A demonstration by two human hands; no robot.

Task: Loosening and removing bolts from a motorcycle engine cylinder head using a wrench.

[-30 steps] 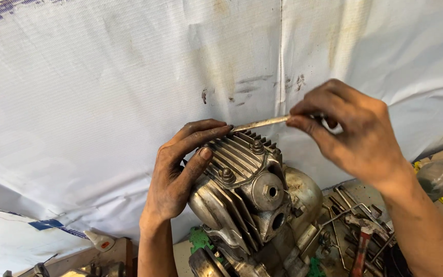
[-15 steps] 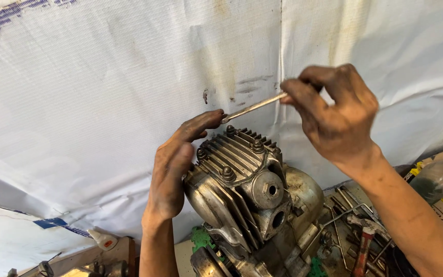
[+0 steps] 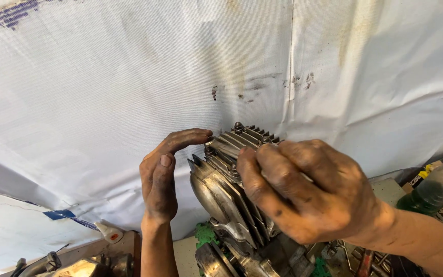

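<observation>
Against the white sheet (image 3: 103, 92), the finned metal engine (image 3: 226, 179) stands upright, heavy, stiff and oily. Left hand (image 3: 162, 177) lies open on its side; right hand (image 3: 308, 192) curls over the fins, contents hidden.

Stained white woven tarp (image 3: 103, 87) backdrop, wooden bench (image 3: 106, 246) below

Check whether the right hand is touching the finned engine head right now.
Touching. In the head view, the right hand lies over the finned engine head, its fingers pressed on the fins with no gap showing.
</observation>
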